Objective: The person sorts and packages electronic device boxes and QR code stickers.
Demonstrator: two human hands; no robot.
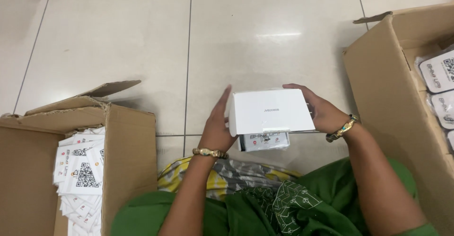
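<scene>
Looking down from the head camera, a person seated on a pale tiled floor (118, 42) holds a small white box (270, 111) between both hands above their lap. The left hand (218, 125) is pressed flat against the box's left end, fingers straight and pointing up, palm on the cardboard rather than curled round it. The right hand (318, 107) wraps the right end, fingers bent over the far edge and thumb side near the lower corner, so the box is pinched between the two. Each wrist carries a gold-coloured bangle. Just under the box, touching its lower edge, a printed card or packet (264, 141) sticks out toward the lap; which hand supports it cannot be told. Green cloth with a patterned fold (283, 203) covers the knees. To the left stands an open cardboard carton (127, 146) packed with stacks of white printed cards (82, 170). To the right, a second open carton (388, 99) holds white rounded packets (440, 70) near its top
</scene>
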